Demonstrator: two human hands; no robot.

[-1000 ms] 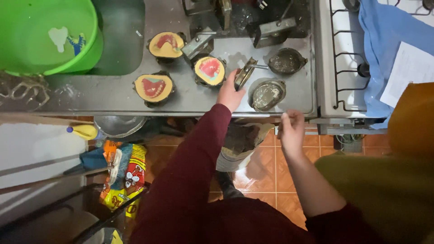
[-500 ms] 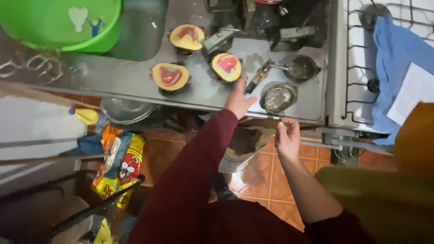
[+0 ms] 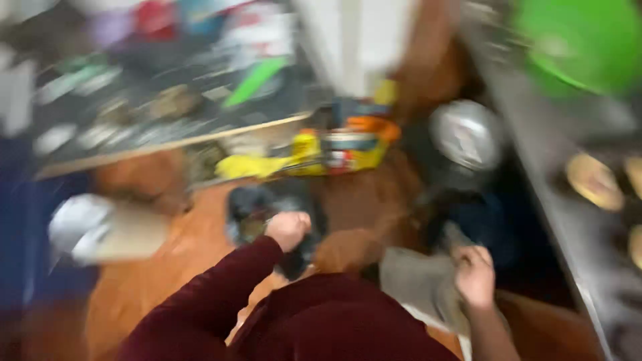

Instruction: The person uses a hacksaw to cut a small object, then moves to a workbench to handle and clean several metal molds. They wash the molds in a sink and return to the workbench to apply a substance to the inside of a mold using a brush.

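Note:
The whole view is smeared by motion. My left hand (image 3: 289, 229), at the end of a maroon sleeve, is curled into a fist with nothing visible in it. It hangs over a dark object (image 3: 257, 214) on the orange tiled floor (image 3: 160, 274). My right hand (image 3: 475, 274), with a bare forearm, is low at the right. It lies against grey fabric (image 3: 421, 284), and the blur hides its fingers. Both hands are away from the steel counter (image 3: 582, 227) at the right edge, where a round tan dish (image 3: 592, 180) sits.
A green tub (image 3: 582, 47) stands at the top right on the counter. Below the counter are a shiny steel pot (image 3: 465, 137) and a yellow and orange packet (image 3: 341, 147). A cluttered shelf (image 3: 147, 107) crosses the upper left. A pale object (image 3: 83, 227) lies at the left.
The camera has swung sharply left and down, from the counter to the floor and shelf. My left hand left the counter and closed into a fist. My right hand dropped from the counter's edge.

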